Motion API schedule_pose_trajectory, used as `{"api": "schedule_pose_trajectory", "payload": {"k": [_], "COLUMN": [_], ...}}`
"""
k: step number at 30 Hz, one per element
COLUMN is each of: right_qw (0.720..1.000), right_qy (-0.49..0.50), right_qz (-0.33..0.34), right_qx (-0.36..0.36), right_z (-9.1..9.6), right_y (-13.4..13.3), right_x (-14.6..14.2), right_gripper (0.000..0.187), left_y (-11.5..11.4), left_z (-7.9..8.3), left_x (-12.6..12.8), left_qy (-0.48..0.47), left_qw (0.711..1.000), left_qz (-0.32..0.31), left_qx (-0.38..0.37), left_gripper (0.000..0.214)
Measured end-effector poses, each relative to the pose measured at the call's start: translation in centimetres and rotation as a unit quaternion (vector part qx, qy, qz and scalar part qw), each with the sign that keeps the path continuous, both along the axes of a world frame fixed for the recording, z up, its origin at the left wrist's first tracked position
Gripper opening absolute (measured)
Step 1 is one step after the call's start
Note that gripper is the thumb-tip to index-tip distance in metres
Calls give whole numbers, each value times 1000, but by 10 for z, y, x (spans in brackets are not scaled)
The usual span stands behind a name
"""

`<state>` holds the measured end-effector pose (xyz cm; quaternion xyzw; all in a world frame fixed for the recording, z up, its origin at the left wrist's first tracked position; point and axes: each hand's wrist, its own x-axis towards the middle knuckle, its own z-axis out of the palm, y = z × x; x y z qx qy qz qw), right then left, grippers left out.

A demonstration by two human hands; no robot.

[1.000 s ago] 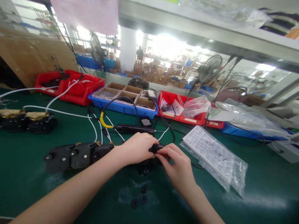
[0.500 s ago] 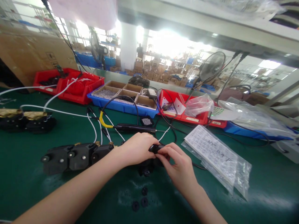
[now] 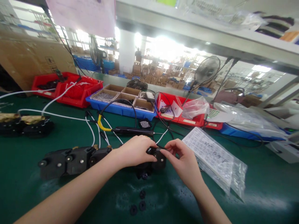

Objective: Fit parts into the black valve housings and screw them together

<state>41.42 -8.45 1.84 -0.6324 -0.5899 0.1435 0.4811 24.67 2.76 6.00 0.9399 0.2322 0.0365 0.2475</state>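
My left hand is closed over a black plastic part on the green mat and holds it down. My right hand pinches at the top right of the same part, its fingertips pressed together near a thin wire. Most of the part is hidden under my left hand. Three small black round pieces lie on the mat just in front of my hands. A row of black assembled units sits to the left of my left wrist.
An electric screwdriver with a yellow cable lies behind my hands. A clear bag with a printed sheet lies to the right. Red bins, a blue tray of boxed screws and fans stand at the back. White cables cross the mat.
My right hand has shifted slightly right and up off the black part, so more of the part shows between my hands. My left hand stays on it.
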Motion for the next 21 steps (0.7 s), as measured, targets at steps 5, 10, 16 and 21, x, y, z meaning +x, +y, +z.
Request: {"api": "schedule_pose_trajectory", "payload": {"k": [5, 10, 16, 21], "right_qw": [997, 984, 964, 955], "right_qy": [24, -8, -114, -244], "right_qz": [-70, -178, -240, -171], "right_qx": [10, 21, 25, 8], "right_z": [-7, -10, -7, 2], "right_y": [-5, -1, 24, 96], "right_x": [22, 71, 129, 130], "right_gripper": [34, 44, 46, 25], "left_y": [1, 0, -20, -49], "left_z": [-3, -3, 9, -17], "left_x": [2, 3, -18, -54], "left_qy": [-31, -23, -155, -381], "left_qw": [998, 996, 985, 920], "left_qz": [29, 54, 74, -36], "left_qx": [-43, -61, 29, 86], "left_gripper": [23, 26, 36, 17]}}
